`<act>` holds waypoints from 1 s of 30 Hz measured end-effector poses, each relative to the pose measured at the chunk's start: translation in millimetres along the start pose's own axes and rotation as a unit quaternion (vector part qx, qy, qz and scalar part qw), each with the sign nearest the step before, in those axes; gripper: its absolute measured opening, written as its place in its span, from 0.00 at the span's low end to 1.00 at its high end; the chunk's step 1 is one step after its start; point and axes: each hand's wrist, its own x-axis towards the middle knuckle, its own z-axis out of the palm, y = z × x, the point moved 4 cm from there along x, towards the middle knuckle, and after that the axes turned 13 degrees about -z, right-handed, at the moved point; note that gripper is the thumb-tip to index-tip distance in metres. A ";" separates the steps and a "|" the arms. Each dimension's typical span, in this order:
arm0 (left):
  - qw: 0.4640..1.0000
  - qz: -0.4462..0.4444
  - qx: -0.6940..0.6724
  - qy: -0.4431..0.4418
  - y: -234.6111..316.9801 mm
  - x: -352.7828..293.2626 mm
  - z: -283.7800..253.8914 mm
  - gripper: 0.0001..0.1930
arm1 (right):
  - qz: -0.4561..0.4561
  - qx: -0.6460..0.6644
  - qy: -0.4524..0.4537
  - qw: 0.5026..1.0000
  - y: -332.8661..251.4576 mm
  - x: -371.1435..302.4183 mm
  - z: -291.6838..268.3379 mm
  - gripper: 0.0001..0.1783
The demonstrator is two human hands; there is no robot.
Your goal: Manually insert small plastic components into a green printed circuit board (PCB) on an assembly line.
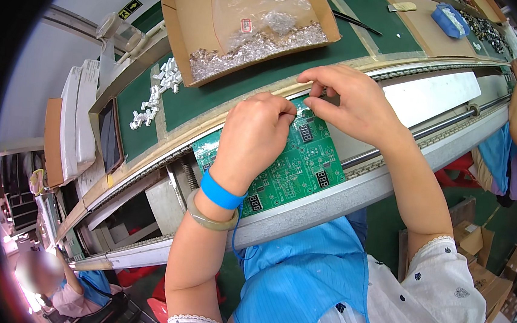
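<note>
Green circuit board lies under my left hand and right hand, both pinching tiny parts (barely visible) at its far edge; I judge one could slip.

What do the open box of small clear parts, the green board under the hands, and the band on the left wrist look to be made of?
The box looks like plain brown corrugated cardboard, matte, with folded flaps. The green board seems a glossy printed circuit board: pale traces and small dark display blocks. The blue band on the left hand looks like smooth, matte flexible plastic or rubber; which, I cannot tell.
</note>
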 end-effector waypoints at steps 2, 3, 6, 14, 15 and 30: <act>1.000 -0.006 0.008 0.003 0.8 -0.3 -0.5 0.06 | 0.001 0.002 0.000 1.000 0.1 0.3 -0.1 0.18; 1.000 -0.006 0.008 0.003 1.0 -0.3 -0.3 0.06 | -0.002 0.002 0.001 1.000 0.0 0.3 -0.2 0.18; 1.000 -0.012 0.010 0.005 0.9 -0.4 0.5 0.06 | -0.001 0.005 0.002 1.000 -0.3 0.3 -0.2 0.18; 0.999 -0.035 0.021 0.002 4.3 0.7 0.2 0.07 | 0.023 0.050 0.028 0.998 11.2 11.7 -3.1 0.14; 0.999 -0.033 0.021 0.001 5.1 1.2 0.1 0.07 | -0.002 0.014 0.051 0.999 12.8 20.9 -10.0 0.12; 0.995 -0.085 -0.033 -0.037 1.9 3.2 -0.3 0.08 | 0.000 -0.190 -0.109 0.976 43.9 119.9 19.8 0.09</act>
